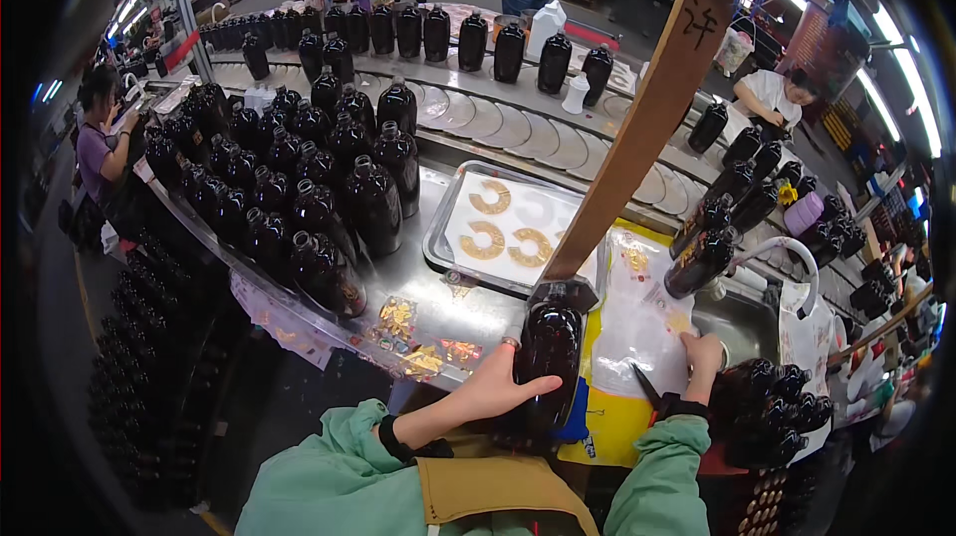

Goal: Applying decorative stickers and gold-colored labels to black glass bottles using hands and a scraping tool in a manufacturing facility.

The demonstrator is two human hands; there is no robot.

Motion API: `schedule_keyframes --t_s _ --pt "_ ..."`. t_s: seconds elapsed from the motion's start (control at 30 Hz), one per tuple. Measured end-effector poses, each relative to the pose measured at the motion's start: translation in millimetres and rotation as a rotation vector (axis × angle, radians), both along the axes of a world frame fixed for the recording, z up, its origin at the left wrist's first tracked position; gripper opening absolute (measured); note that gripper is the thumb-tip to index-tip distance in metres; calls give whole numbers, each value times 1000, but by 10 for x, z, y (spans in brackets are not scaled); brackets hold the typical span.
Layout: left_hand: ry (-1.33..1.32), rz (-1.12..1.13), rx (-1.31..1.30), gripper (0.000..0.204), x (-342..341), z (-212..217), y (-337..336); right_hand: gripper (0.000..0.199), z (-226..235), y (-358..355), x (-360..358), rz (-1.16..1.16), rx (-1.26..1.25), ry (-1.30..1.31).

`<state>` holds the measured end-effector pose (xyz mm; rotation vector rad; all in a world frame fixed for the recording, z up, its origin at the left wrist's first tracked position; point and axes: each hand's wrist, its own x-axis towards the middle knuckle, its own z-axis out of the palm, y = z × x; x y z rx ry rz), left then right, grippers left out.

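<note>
Over at the bench, the left hand has its grip wrapped around a dark glossy bottle by the wooden post. The right hand touches a white sheet; whether its grip is closed, I can't tell.

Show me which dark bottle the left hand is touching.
The dark bottle just below the wooden post in the picture; it alone has the left hand against it.

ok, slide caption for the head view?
Left hand on a dark bottle, right hand at the edge of a white sheet; beyond, a tray with gold C-shaped pieces.
</note>
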<state>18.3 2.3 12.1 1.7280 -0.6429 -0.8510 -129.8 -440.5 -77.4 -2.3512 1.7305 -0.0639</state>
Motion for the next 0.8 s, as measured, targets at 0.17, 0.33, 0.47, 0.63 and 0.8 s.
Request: schedule_keyframes --t_s 0.17,0.33,0.47,0.63,0.8 --pt "-95 79 -29 96 -13 -172 -11 39 -198 -89 7 50 -194 -73" --pt "-199 109 -129 93 -112 -267 87 30 59 159 180 -112 -310 -129" --pt "-269 -15 -241 105 -163 -185 335 24 798 795 211 -14 -368 -258" --pt "-555 -185 -290 107 -259 -132 310 8 1360 1280 57 466 -392 -554" --pt "-178 -107 -165 107 -259 -210 271 9 1937 1645 202 742 -295 -859"
